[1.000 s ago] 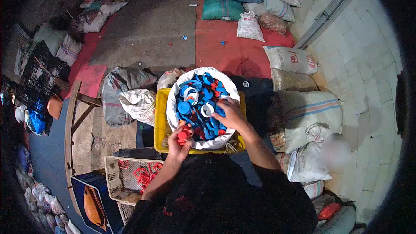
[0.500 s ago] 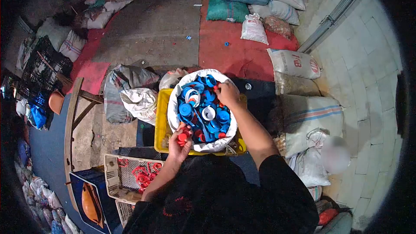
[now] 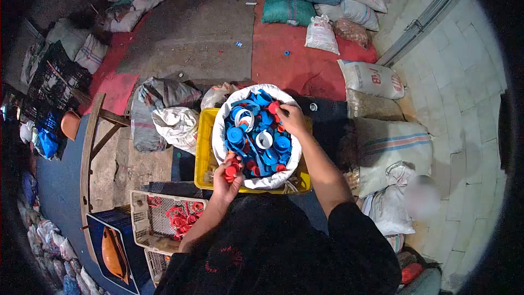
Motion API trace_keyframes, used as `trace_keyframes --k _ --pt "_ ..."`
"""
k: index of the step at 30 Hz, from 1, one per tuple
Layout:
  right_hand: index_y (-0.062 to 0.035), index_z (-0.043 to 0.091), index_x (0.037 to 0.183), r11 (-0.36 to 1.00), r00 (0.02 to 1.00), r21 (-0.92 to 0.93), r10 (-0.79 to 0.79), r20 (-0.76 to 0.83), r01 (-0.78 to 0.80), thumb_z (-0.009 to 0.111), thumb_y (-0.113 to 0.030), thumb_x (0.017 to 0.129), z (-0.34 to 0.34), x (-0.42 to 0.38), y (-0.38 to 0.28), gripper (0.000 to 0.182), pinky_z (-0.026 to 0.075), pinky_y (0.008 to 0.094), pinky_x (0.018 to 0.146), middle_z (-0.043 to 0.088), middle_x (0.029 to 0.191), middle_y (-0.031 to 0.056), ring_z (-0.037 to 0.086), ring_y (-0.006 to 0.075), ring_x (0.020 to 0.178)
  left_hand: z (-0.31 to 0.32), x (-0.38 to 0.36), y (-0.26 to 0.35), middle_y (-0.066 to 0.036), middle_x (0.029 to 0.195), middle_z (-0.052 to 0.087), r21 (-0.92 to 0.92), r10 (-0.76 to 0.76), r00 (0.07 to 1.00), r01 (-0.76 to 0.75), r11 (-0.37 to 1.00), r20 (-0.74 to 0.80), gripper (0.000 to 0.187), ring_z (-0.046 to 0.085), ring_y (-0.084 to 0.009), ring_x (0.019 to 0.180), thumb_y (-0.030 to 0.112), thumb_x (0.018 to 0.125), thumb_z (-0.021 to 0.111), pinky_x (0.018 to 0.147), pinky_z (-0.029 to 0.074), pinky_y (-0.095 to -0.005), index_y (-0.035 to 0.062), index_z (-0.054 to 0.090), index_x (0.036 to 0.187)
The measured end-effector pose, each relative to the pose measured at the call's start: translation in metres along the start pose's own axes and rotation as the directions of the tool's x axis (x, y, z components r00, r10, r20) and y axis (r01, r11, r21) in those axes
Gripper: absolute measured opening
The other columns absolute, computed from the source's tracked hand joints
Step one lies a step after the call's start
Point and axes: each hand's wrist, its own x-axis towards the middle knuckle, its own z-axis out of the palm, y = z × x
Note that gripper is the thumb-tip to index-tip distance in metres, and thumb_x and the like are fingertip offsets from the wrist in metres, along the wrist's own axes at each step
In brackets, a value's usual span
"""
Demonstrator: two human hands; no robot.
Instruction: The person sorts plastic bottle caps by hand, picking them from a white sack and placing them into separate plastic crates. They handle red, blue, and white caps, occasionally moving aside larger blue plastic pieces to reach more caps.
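Red cap [image 3: 274,107] clearer in right hand [image 3: 292,120]; left hand [image 3: 224,184] still holding reds [image 3: 231,170].

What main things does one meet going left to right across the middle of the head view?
Orange scoop, wooden frame, crumpled white sack, left hand holding red caps, right hand, striped sack.

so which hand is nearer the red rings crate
Left: your left hand is beyond and right of the crate; your right hand is over the far half of the white sack.
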Motion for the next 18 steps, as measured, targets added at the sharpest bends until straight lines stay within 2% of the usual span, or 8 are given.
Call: trace_keyframes --k 3,4,7,8,11,12,15,18 --pt "0.0032 0.07 0.102 0.875 0.919 0.32 0.281 0.275 -0.363 0.067 -0.025 0.099 -0.046 -0.031 -0.064 0.028 0.058 0.0337 0.074 0.074 0.099 0.0142 0.074 0.0209 0.088 0.0 -0.001 0.0 -0.014 0.115 0.061 -0.008 -0.015 1.0 0.015 1.0 -0.015 0.032 0.065 -0.0236 0.094 0.01 0.092 0.06 0.062 0.056 -0.0233 0.0045 0.057 0.124" --pt "0.0053 0.066 0.108 0.703 0.917 0.596 0.227 0.329 -0.388 0.061 -0.022 0.104 -0.031 -0.04 -0.048 0.028 0.06 0.0298 0.071 0.073 0.102 0.0131 0.074 0.018 0.087 0.002 -0.001 0.0 -0.014 0.114 0.061 -0.011 -0.016 1.0 0.016 1.0 -0.021 0.032 0.065 -0.0235 0.094 0.01 0.092 0.06 0.062 0.057 -0.0234 0.0045 0.057 0.124" --pt "0.0078 0.066 0.112 0.581 0.908 0.699 0.243 0.341 -0.418 0.061 -0.018 0.103 -0.034 -0.071 -0.049 0.028 0.062 0.0333 0.081 0.073 0.101 0.0146 0.074 0.0246 0.095 0.004 -0.002 -0.001 -0.014 0.114 0.061 -0.012 -0.023 1.0 0.023 1.0 -0.01 0.031 0.065 -0.0235 0.094 0.01 0.093 0.06 0.062 0.057 -0.0237 0.0047 0.057 0.124" --pt "0.0065 0.066 0.108 0.539 0.911 0.735 0.248 0.329 -0.412 0.064 -0.017 0.101 -0.041 -0.079 -0.061 0.024 0.062 0.033 0.081 0.072 0.101 0.0144 0.074 0.0226 0.093 0.005 -0.001 -0.001 -0.014 0.114 0.061 -0.009 -0.029 1.0 0.029 1.0 0.0 0.031 0.065 -0.0236 0.094 0.01 0.093 0.059 0.062 0.057 -0.0237 0.0049 0.057 0.124" --pt "0.0056 0.066 0.104 0.537 0.942 0.775 0.223 0.252 -0.334 0.067 -0.013 0.099 -0.045 -0.1 -0.075 0.019 0.062 0.0326 0.081 0.072 0.097 0.0126 0.073 0.02 0.087 0.005 0.0 -0.001 -0.013 0.114 0.062 0.017 -0.033 0.999 0.033 0.999 0.008 0.03 0.066 -0.0235 0.095 0.011 0.094 0.059 0.063 0.058 -0.0239 0.0051 0.057 0.123" --pt "0.0014 0.067 0.102 0.585 0.923 0.714 0.245 0.297 -0.385 0.074 -0.009 0.093 -0.052 -0.105 -0.08 0.017 0.058 0.0304 0.082 0.072 0.099 0.0087 0.071 0.0163 0.091 0.005 -0.001 -0.001 -0.013 0.115 0.062 0.051 -0.03 1.0 0.03 0.998 -0.001 0.031 0.066 -0.0234 0.095 0.011 0.094 0.06 0.063 0.058 -0.0239 0.0051 0.058 0.124" --pt "-0.0044 0.068 0.107 0.819 0.976 0.531 0.172 0.137 -0.218 0.082 -0.013 0.085 -0.059 -0.114 -0.101 0.027 0.052 0.0277 0.08 0.072 0.102 0.0047 0.068 0.0128 0.095 0.01 -0.004 -0.003 -0.014 0.117 0.062 0.148 -0.028 0.999 0.031 0.989 -0.018 0.032 0.066 -0.0238 0.095 0.014 0.094 0.061 0.063 0.058 -0.0243 0.005 0.058 0.124" --pt "-0.0086 0.064 0.117 0.85 0.987 0.504 0.112 0.115 -0.155 0.083 -0.009 0.078 -0.063 -0.12 -0.111 0.044 0.048 0.0307 0.085 0.071 0.109 0.0017 0.066 0.0134 0.102 0.018 -0.009 -0.007 -0.014 0.12 0.062 0.209 -0.06 0.998 0.06 0.976 -0.011 0.032 0.066 -0.0249 0.099 0.018 0.096 0.059 0.067 0.06 -0.0255 0.0046 0.058 0.126"
